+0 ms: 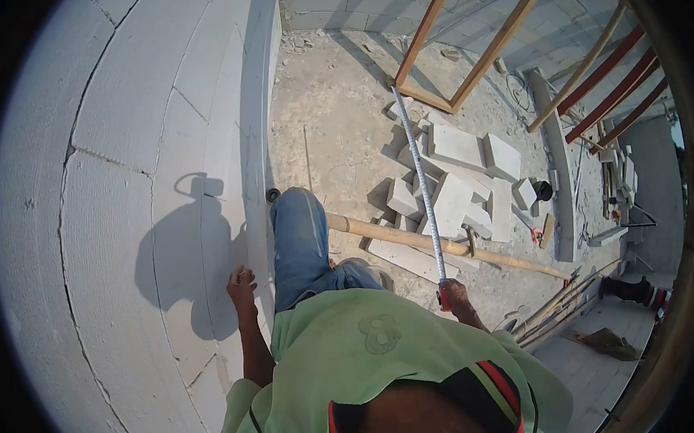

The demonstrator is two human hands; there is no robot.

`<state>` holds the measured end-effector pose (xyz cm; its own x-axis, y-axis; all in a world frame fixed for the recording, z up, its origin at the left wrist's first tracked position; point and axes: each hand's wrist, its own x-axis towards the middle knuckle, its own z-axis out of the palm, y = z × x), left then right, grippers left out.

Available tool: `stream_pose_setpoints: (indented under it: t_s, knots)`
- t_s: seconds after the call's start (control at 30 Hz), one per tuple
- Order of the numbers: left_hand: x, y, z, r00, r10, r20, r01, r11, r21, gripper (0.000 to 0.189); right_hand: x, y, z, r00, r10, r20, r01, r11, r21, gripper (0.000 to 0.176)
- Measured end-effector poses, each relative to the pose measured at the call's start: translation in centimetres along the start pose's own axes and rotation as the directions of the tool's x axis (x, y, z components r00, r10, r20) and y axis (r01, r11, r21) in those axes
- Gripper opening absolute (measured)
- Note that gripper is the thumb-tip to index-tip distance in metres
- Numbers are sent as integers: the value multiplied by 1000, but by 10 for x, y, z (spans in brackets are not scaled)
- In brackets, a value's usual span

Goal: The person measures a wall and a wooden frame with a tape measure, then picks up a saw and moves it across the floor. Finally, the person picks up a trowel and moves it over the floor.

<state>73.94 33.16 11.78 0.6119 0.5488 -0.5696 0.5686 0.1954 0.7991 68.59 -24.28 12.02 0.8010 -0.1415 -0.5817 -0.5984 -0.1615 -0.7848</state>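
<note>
My right hand (461,303) is closed around the red case of a tape measure (443,300), out in front of my right side. Its pale blade (423,181) runs out over the floor and the blocks, its far end by the foot of a wooden frame (426,98). Beside the white block wall (115,214), my left hand (242,288) is held with its fingers curled; whether anything is between them is hidden. My bent knee in blue jeans (296,230) is close to the wall's edge.
Broken white blocks (457,148) lie piled under the blade. A bamboo pole (416,236) crosses the floor from my knee to the right. A black bucket-like object (543,191) sits beyond the blocks. Dark red posts (601,73) lean at the upper right.
</note>
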Motion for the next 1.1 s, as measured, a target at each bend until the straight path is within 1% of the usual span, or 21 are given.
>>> stream_pose_setpoints:
  t_s: [0.1, 0.13, 0.17, 0.23, 0.3, 0.33, 0.37, 0.43, 0.47, 0.53, 0.57, 0.63, 0.67, 0.7, 0.77, 0.8, 0.83, 0.87, 1.03, 1.07, 1.1]
  knots:
    - [9, -7, 21, 994, -24, 103, 20, 999, 39, 42, -14, 6, 9, 998, -69, 7, 70, 992, -107, 18]
    - [13, -3, 30, 992, -29, 122, 24, 999, 44, 42, -19, 2, 14, 918, -387, 88, 392, 848, -357, 16]
    - [19, 1, 36, 991, -30, 131, 23, 998, 54, 42, -25, -3, 19, 740, -627, 246, 641, 544, -541, 17]
    - [37, 14, 55, 980, -40, 195, 22, 996, 92, 42, -29, 11, 26, 744, -616, 257, 638, 544, -545, 21]
    - [56, 32, 71, 978, -31, 207, 11, 995, 96, 41, -21, 67, 27, 787, -571, 231, 557, 499, -664, 23]
    - [68, 39, 79, 971, 1, 240, -22, 996, 82, 40, -27, 66, 35, 890, -425, 167, 418, 611, -672, 23]
    - [82, 47, 92, 962, 33, 272, -52, 997, 60, 39, -24, 78, 42, 891, -424, 164, 414, 609, -677, 23]
    - [106, 65, 114, 953, 37, 300, -62, 995, 72, 39, -17, 117, 46, 989, -145, -11, 126, 890, -437, 21]
    - [120, 76, 129, 942, 58, 330, -89, 993, 80, 40, -11, 98, 52, 991, -135, -13, 114, 885, -451, 21]
    - [145, 86, 156, 937, 58, 344, -81, 995, 54, 39, -18, 36, 86, 996, -75, -42, 18, 664, -748, 20]
    - [159, 93, 173, 934, 83, 348, -96, 995, 21, 39, -8, 39, 88, 997, -45, -56, -12, 658, -753, 20]
    - [186, 106, 206, 932, 3, 362, -24, 998, 54, 40, 4, 57, 98, 973, -202, -115, 135, 894, -427, 26]
    - [200, 109, 221, 934, -35, 357, 12, 998, 66, 41, 16, 89, 92, 999, 0, -42, -23, 830, -557, 30]
    - [216, 110, 236, 929, -78, 362, 45, 994, 100, 41, 23, 68, 97, 998, 47, -51, -68, 829, -555, 30]
    - [246, 115, 258, 920, -160, 359, 103, 980, 172, 42, 57, -26, 116, 998, -14, -62, -9, 933, -360, 36]
    - [264, 117, 268, 917, -191, 350, 120, 969, 216, 42, 82, -98, 137, 994, 58, -95, -70, 990, -123, 43]
    - [277, 117, 275, 915, -226, 335, 146, 958, 246, 43, 103, -69, 130, 672, 736, -85, -612, 616, 495, 44]
    - [285, 122, 276, 909, -265, 321, 175, 943, 283, 43, 110, -78, 135, 799, 579, -163, -460, 762, 455, 44]
    - [331, 185, 316, 856, -374, 357, 173, 858, 483, 45, 205, -179, 141, 571, 808, -147, -532, 500, 683, 31]
    - [341, 196, 324, 854, -372, 365, 145, 842, 519, 45, 209, -184, 145, 779, 525, -343, -410, 840, 355, 32]
    - [350, 208, 333, 853, -365, 373, 113, 827, 551, 45, 213, -188, 149, 908, 151, -390, -189, 980, -59, 34]
